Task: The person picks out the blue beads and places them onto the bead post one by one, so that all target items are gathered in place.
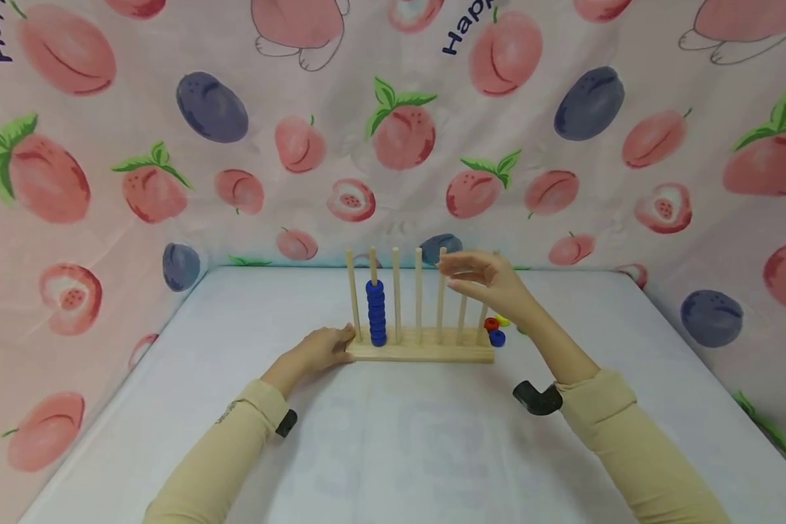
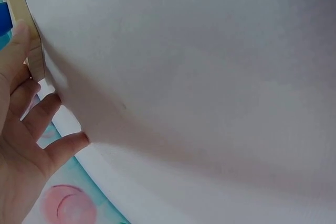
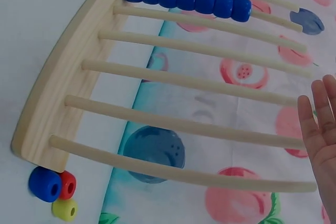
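Observation:
A wooden peg stand (image 1: 422, 355) with several upright rods stands on the white table. Blue beads (image 1: 376, 313) are stacked on its second rod from the left; the other rods are bare. My left hand (image 1: 317, 348) grips the stand's left end, and in the left wrist view its thumb (image 2: 20, 38) lies on the wood with the other fingers spread toward the table. Near the tops of the right-hand rods is my right hand (image 1: 491, 280), its fingers (image 3: 310, 116) extended and nothing held in them.
By the stand's right end lie a loose blue bead (image 1: 497, 338), a red bead (image 1: 492, 324) and a yellow bead (image 1: 502, 320), partly behind the right forearm. A fruit-patterned cloth (image 1: 367, 145) hangs behind the table (image 1: 399, 451) and along both sides.

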`<control>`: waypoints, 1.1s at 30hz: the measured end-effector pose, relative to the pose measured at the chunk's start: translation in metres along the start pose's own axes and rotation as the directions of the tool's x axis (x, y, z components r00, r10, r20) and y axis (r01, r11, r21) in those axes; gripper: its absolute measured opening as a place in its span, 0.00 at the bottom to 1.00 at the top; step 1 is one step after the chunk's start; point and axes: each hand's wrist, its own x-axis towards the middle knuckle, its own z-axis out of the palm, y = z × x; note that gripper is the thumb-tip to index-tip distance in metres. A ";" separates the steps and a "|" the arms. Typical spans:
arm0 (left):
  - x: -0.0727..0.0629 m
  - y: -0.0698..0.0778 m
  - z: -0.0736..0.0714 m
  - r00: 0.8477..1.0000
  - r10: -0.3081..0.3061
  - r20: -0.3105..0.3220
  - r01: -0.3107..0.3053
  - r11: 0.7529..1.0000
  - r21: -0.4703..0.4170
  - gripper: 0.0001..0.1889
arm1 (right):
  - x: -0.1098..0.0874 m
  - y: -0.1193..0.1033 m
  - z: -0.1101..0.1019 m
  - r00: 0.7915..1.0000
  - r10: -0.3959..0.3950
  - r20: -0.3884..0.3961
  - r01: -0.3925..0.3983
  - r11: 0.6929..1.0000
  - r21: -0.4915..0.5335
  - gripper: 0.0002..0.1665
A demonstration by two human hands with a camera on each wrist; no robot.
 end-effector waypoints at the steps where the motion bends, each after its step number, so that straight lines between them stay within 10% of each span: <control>1: 0.000 -0.001 -0.001 1.000 0.000 0.002 0.000 1.000 0.000 0.34 | -0.002 0.002 0.000 1.000 0.000 -0.003 0.000 1.000 0.004 0.22; 13: 0.000 0.000 -0.002 0.998 -0.030 0.047 0.030 1.000 -0.003 0.33 | -0.025 0.012 -0.014 0.995 0.096 -0.018 -0.096 0.995 -0.034 0.21; 33: -0.001 -0.002 -0.004 1.000 -0.001 0.015 0.001 0.999 -0.050 0.31 | -0.054 0.044 -0.037 0.999 0.033 -0.041 -0.034 0.999 -0.012 0.22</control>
